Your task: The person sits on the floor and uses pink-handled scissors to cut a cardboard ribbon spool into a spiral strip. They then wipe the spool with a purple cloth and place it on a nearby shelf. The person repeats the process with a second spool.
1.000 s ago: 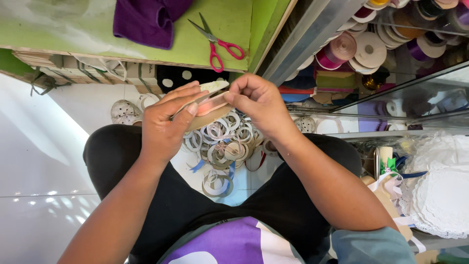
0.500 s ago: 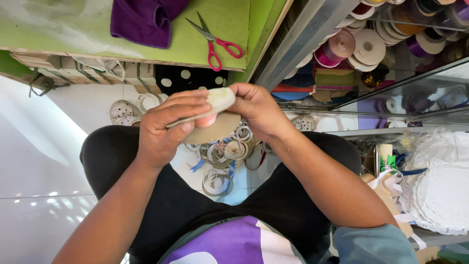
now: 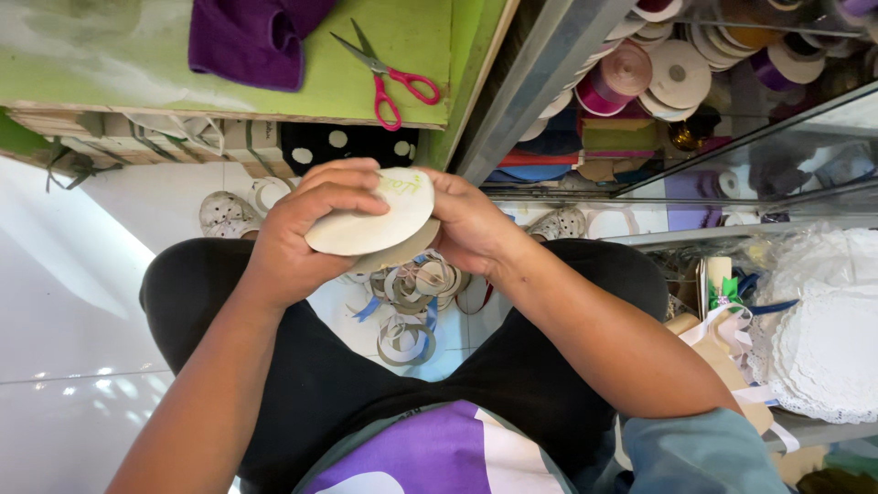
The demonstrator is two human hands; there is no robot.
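Left hand (image 3: 297,240) and right hand (image 3: 468,222) both clamp the cardboard spool (image 3: 370,224) held between them.

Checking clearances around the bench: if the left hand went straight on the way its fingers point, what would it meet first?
Probably the right hand: the left hand points rightward across the pale round disc both hold. Depth is unclear.

Matt cardboard disc (image 3: 366,224), glossy floor tiles (image 3: 82,302)

Both hands (image 3: 384,233) together, fingers curled
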